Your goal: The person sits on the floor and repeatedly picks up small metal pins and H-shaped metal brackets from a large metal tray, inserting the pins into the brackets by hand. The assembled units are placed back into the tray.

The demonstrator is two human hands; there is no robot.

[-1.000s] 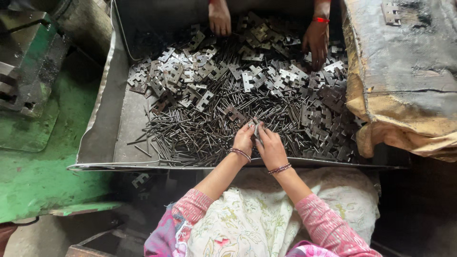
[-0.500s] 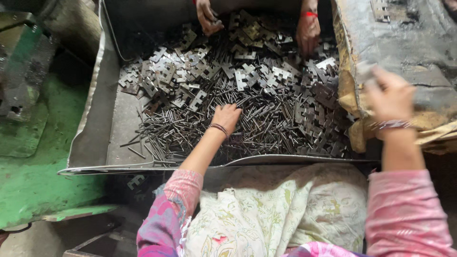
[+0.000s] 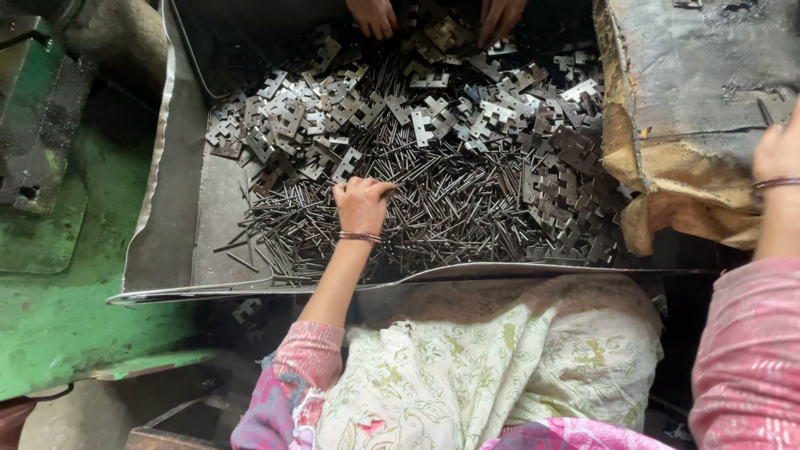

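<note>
Left hand (image 3: 361, 202): arm stretched over the near rim of the metal tray (image 3: 171, 225), fingers curled down into the thin pins (image 3: 433, 208).
Right hand (image 3: 779, 150): raised right of the tray, grip unclear.
Stamped plates (image 3: 467, 108): heaped beyond the pins.
Co-worker's hands (image 3: 372, 17): at the tray's far edge.

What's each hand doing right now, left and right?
Left hand: fingers curled on the metal pins in the tray.
Right hand: raised at the frame edge; cannot be told.

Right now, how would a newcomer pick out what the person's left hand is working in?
Find the big grey metal tray. The left hand rests on the heap of thin dark pins along its near side. Unlike the flat notched plates heaped behind, these are straight slender rods.
</note>
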